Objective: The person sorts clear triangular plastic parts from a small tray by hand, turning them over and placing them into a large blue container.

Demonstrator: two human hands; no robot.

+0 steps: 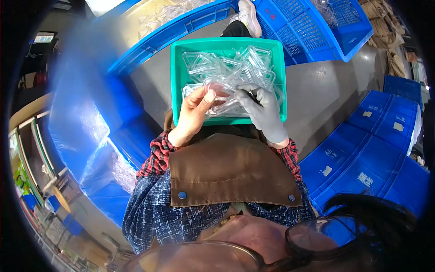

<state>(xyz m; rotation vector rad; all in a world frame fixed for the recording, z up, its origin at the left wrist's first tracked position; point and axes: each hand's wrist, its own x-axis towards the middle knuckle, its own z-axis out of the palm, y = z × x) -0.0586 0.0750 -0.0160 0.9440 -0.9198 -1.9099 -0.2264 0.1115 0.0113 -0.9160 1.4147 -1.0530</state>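
Head view. The person sits with a green tray (177,81) resting on the lap, over a brown apron (231,170) worn on top of a red plaid shirt (154,156). The tray is rectangular with a raised rim and holds a loose pile of clear plastic shells (247,63), overlapping at mixed angles.

The left hand (195,111) is bare. It enters from the lower edge and reaches over the near rim of the tray. Its fingers are curled closed on the left end of one clear plastic piece (222,97), with the thumb on top.

The right hand (262,109) wears a grey glove. Its fingers are bent and pinched on the right end of the same clear plastic piece. Both hands therefore grip one item between them, in the near half of the tray, just above the other shells. Whether the piece touches the shells below it cannot be told.

Surroundings. Blue crates (362,149) are stacked on the floor to the person's right. A blue perforated basket (317,27) stands beyond the tray, and a long blue bin (172,27) holding more clear pieces lies beyond it to the left. A clear plastic bag (97,154) sits at the person's left side. A white shoe (249,16) shows past the far rim of the tray.
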